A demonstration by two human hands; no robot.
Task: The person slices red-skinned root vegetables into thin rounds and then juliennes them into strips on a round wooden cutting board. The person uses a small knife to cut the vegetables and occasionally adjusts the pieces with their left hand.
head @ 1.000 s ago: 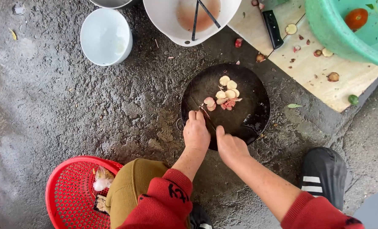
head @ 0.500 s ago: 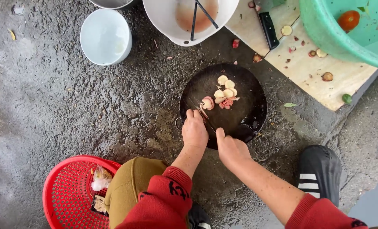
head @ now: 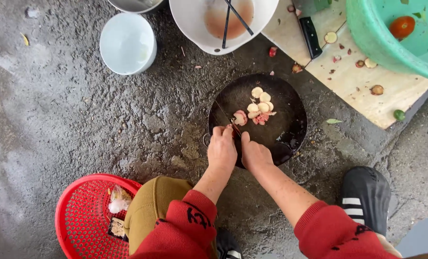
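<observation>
1. Head view: both hands meet at the near rim of the round black board (head: 290,103) on the ground.
2. Left hand (head: 222,151) clenches a thin knife (head: 225,116), its blade angled over the board.
3. Right hand (head: 254,153) is curled beside it; what it grasps, I cannot tell.
4. Garlic pieces (head: 258,108) sit mid-board, just beyond the hands.
5. A white bowl (head: 127,43) lies well left of the board.

Bare concrete floor (head: 70,124) lies open to my left, while the white bowl (head: 223,21) far ahead and wooden board (head: 367,91) right hem in the round black slab (head: 286,129).
</observation>
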